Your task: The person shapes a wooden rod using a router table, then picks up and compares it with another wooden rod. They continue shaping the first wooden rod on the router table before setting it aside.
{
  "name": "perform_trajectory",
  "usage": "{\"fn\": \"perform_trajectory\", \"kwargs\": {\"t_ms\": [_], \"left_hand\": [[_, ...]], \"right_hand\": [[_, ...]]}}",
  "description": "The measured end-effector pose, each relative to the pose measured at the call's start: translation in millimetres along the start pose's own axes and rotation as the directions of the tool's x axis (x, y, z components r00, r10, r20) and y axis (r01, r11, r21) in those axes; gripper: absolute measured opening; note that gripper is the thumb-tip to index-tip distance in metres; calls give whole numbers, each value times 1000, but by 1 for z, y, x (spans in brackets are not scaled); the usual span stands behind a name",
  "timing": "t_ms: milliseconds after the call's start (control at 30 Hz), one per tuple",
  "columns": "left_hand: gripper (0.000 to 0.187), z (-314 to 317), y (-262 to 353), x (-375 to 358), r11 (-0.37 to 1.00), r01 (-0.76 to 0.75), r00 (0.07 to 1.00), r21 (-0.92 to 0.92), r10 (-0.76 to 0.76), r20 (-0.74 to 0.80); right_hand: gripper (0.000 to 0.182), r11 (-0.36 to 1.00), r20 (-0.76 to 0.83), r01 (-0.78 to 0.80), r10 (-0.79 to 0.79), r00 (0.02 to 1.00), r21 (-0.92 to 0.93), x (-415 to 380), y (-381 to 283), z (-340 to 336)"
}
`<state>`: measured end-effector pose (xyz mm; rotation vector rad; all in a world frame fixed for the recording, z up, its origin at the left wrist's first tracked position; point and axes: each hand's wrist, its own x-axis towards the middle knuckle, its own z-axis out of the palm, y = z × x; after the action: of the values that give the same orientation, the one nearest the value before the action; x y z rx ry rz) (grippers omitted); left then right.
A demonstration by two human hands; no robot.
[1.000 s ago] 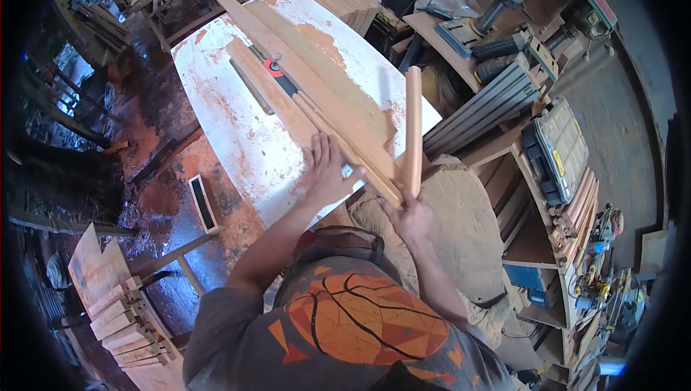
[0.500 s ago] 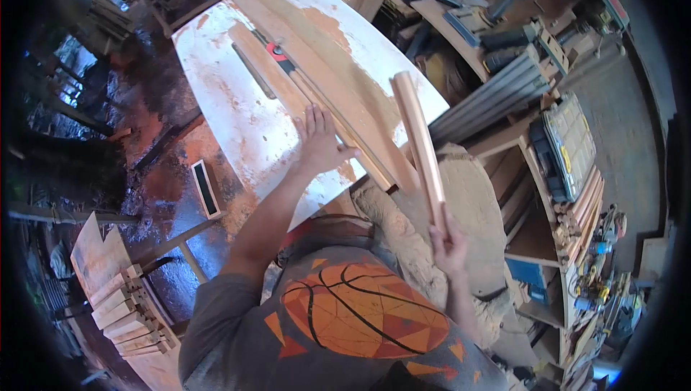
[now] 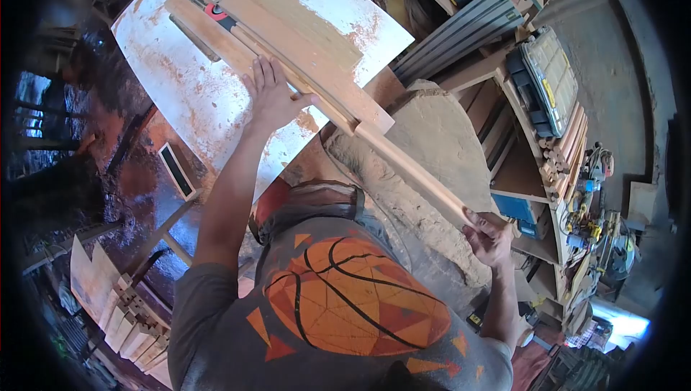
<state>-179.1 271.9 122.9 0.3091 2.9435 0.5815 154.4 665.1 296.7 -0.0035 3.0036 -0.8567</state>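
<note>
My right hand (image 3: 493, 240) grips the near end of a long wooden strip (image 3: 414, 171). The strip's far end meets the near end of a narrow channel between boards on the white worktable (image 3: 180, 96), roughly in line with it. Palm down, my left hand (image 3: 272, 96) lies with fingers apart on the wooden guide board (image 3: 234, 53) left of the channel, thumb reaching across it. Farther up the channel sits a red-and-black fitting (image 3: 216, 11) with a round metal part. A wide, dusty board (image 3: 302, 38) runs along the channel's other side.
Sawdust covers parts of the tabletop. A big wood slab (image 3: 439, 132) stands right of my body. Beyond it are a shelf unit (image 3: 518, 161), a tool organizer case (image 3: 543, 78) and stacked wood strips (image 3: 565, 146). Cut wood pieces (image 3: 137, 326) lie at lower left.
My right hand has moved down and right, swinging the wooden strip from raised to lined up with the channel's end. My left hand stays on the guide board; the view has shifted.
</note>
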Motion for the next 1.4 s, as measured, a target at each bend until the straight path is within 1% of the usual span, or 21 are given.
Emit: {"fn": "perform_trajectory", "kwargs": {"t_ms": [33,100,167,267,333,367,433,533,600,667,800,867,1067,1200,1267,1400], "left_hand": [[138,-1,1,0,1000,7,1000,4,-7,21],[139,-2,-2,1,1000,11,1000,-2,-11,16],[139,-6,-8,9,1000,13,1000,0,-13,6],[141,-15,-19,19,999,30,1000,15,-30,8],[141,-22,-19,24,998,40,996,41,-43,79],[141,-25,-20,26,998,48,996,48,-51,71],[142,-28,-25,31,997,55,993,53,-61,105],[143,-33,-40,44,997,70,993,32,-73,92],[143,-38,-45,52,995,90,991,49,-94,99],[144,-43,-51,58,992,107,988,69,-114,109],[143,-45,-61,66,992,110,987,64,-117,106],[143,-48,-63,70,992,108,987,60,-114,111],[142,-44,-77,77,993,97,991,67,-102,82],[144,-48,-84,83,994,94,992,64,-99,84],[145,-52,-89,90,994,91,992,68,-96,76],[147,-52,-98,94,993,90,993,76,-96,73]], "right_hand": [[48,1000,4,-12,12,1000,-9,-1,2,0],[49,999,9,25,-25,1000,-34,2,-5,1],[52,974,-13,134,-138,990,-180,10,-18,7],[54,974,-28,149,-156,987,-169,18,-29,17],[54,971,-20,149,-155,988,-188,23,-34,18],[54,970,-21,160,-166,986,-181,25,-37,20],[54,970,-15,121,-127,992,-209,28,-44,24],[55,960,-11,173,-180,984,-222,43,-56,31],[54,954,-7,204,-210,978,-220,54,-62,33],[56,952,20,181,-182,983,-246,61,-67,34],[57,948,55,194,-186,981,-251,72,-73,33],[59,939,68,223,-212,975,-261,77,-74,34],[65,938,93,244,-227,969,-247,83,-72,39],[61,949,88,239,-225,970,-208,92,-77,42],[62,931,97,285,-269,958,-230,100,-78,44],[62,920,127,293,-269,955,-261,110,-87,42]]}}
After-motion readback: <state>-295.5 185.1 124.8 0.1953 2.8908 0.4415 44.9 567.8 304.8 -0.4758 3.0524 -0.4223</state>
